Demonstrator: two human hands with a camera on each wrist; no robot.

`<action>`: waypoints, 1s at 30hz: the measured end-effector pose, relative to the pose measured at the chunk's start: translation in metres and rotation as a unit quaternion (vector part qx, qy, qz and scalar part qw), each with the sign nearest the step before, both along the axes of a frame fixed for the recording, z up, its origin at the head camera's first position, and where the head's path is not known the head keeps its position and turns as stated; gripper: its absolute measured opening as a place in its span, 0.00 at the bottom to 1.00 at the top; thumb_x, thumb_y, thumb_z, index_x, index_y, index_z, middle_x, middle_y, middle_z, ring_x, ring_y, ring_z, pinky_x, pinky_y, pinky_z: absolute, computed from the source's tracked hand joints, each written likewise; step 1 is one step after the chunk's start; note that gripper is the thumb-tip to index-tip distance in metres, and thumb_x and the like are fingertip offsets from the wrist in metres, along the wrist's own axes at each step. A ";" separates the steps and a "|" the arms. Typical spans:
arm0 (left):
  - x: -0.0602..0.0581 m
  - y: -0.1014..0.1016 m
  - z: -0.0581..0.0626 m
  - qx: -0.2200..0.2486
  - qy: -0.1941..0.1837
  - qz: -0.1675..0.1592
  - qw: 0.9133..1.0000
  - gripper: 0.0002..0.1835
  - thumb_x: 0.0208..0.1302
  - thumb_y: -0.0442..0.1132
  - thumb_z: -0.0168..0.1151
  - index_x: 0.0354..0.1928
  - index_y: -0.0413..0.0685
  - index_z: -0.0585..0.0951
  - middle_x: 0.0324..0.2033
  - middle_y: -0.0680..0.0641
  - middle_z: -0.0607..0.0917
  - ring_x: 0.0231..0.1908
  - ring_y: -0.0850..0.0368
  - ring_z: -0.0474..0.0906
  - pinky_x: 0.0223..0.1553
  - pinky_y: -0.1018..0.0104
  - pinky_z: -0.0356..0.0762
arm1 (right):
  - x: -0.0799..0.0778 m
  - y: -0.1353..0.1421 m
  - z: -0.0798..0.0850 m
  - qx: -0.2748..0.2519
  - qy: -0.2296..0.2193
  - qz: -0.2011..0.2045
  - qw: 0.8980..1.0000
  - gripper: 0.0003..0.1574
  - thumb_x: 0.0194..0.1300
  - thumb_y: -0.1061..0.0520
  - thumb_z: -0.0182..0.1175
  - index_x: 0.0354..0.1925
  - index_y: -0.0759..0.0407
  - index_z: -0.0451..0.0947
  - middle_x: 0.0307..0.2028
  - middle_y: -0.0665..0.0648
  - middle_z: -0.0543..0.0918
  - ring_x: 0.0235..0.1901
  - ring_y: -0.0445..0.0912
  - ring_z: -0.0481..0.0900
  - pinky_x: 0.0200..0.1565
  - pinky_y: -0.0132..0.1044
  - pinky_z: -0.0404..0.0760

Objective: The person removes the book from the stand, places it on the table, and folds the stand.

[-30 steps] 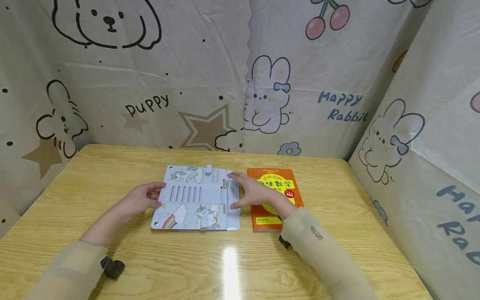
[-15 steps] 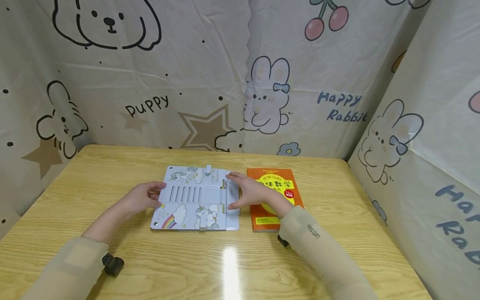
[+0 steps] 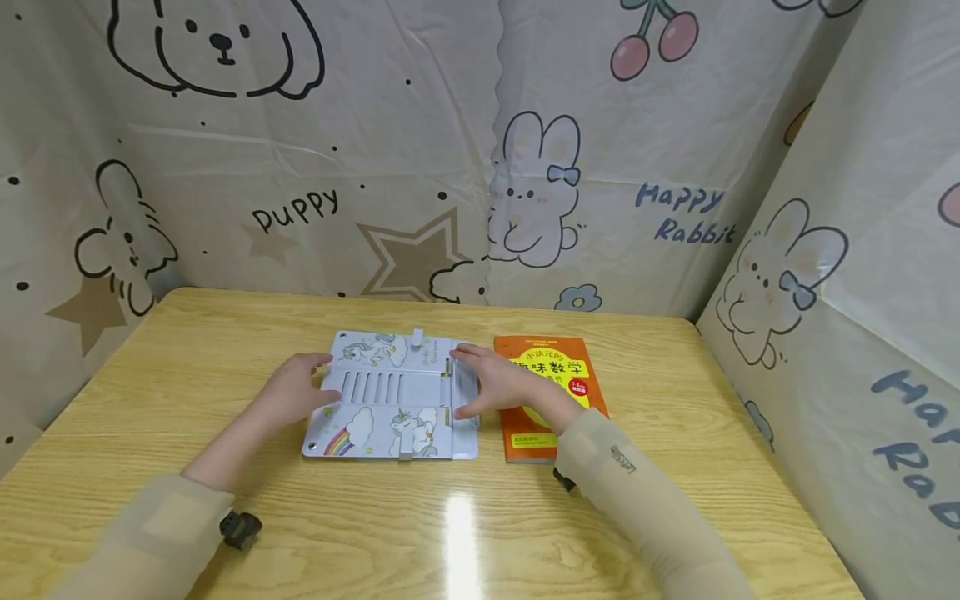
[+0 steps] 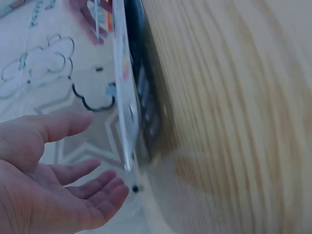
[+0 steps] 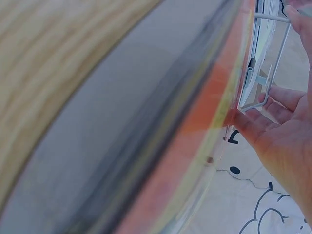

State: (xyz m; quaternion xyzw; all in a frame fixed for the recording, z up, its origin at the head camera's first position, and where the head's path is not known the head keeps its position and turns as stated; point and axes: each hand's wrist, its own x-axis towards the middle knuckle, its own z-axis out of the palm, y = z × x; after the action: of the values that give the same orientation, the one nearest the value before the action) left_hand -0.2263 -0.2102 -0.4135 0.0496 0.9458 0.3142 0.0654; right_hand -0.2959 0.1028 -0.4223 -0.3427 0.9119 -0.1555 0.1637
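A white book stand (image 3: 423, 392) with unicorn and rainbow pictures, slots and two page clips lies flat on the table in the head view. My right hand (image 3: 498, 383) is at its right edge, thumb and fingers holding the raised ledge (image 5: 280, 61) by its two ends. That ledge looks like a thin pale frame in the right wrist view. My left hand (image 3: 292, 390) hovers over the stand's left edge. In the left wrist view its fingers (image 4: 80, 170) are loosely spread and apart from the board.
An orange book (image 3: 532, 446) with a yellow circle lies right of the stand, partly covered by my right hand and forearm. Printed cloth (image 3: 420, 150) hangs behind and at the sides of the wooden table (image 3: 360, 533).
My left hand has let go of the stand's left edge and moved slightly up and right over it. The ledge under my right hand has shifted slightly left.
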 end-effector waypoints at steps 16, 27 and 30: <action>0.023 0.064 0.001 0.041 0.019 -0.024 0.999 0.42 0.58 0.48 0.66 0.66 0.30 0.61 0.64 0.28 0.63 0.64 0.32 0.58 0.63 0.41 0.60 | 0.000 -0.009 -0.002 0.041 0.012 -0.009 0.999 0.63 0.47 0.33 0.68 0.72 0.55 0.52 0.73 0.55 0.52 0.71 0.51 0.52 0.68 0.44 0.59; 0.025 0.082 -0.013 0.028 -0.004 -0.047 0.999 0.41 0.56 0.46 0.68 0.65 0.29 0.62 0.63 0.30 0.65 0.64 0.34 0.60 0.65 0.44 0.60 | 0.000 -0.012 -0.005 0.058 0.025 -0.003 0.998 0.63 0.47 0.32 0.68 0.72 0.56 0.53 0.72 0.56 0.53 0.71 0.52 0.53 0.68 0.44 0.59; 0.024 0.083 -0.014 0.023 -0.006 -0.048 0.999 0.42 0.55 0.45 0.69 0.65 0.29 0.62 0.63 0.30 0.65 0.64 0.34 0.61 0.65 0.45 0.60 | 0.001 -0.014 -0.005 0.067 0.025 -0.007 0.997 0.63 0.47 0.31 0.67 0.72 0.55 0.53 0.73 0.55 0.53 0.71 0.51 0.53 0.69 0.43 0.58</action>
State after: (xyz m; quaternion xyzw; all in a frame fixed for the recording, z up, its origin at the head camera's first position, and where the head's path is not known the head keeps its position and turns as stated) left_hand -0.2024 -0.1273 -0.4275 0.0947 0.9343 0.3330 0.0851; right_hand -0.2948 0.0890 -0.4273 -0.3286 0.9263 -0.0867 0.1628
